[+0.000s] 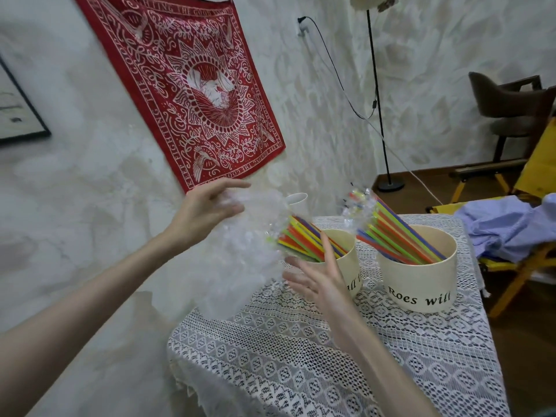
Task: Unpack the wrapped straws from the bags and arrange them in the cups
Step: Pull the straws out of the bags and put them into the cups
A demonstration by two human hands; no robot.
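Two cream cups with black lettering stand on the lace-covered table [391, 356]. Both the left cup [350, 275] and the right cup [421, 287] hold leaning bundles of coloured wrapped straws [310, 239] [400, 233]. A clear plastic bag [240, 260], blurred, hangs in the air left of the left cup, over the straw tips. My left hand [207, 209] holds the bag's top between thumb and fingers. My right hand [319, 281] is spread in front of the left cup, one fingertip up by the straws.
A red patterned cloth [186, 85] hangs on the wall behind. A floor lamp pole [377, 100] stands at the back. To the right are a dark chair [508, 109], a yellow folding chair [535, 170] and crumpled blue cloth [508, 227].
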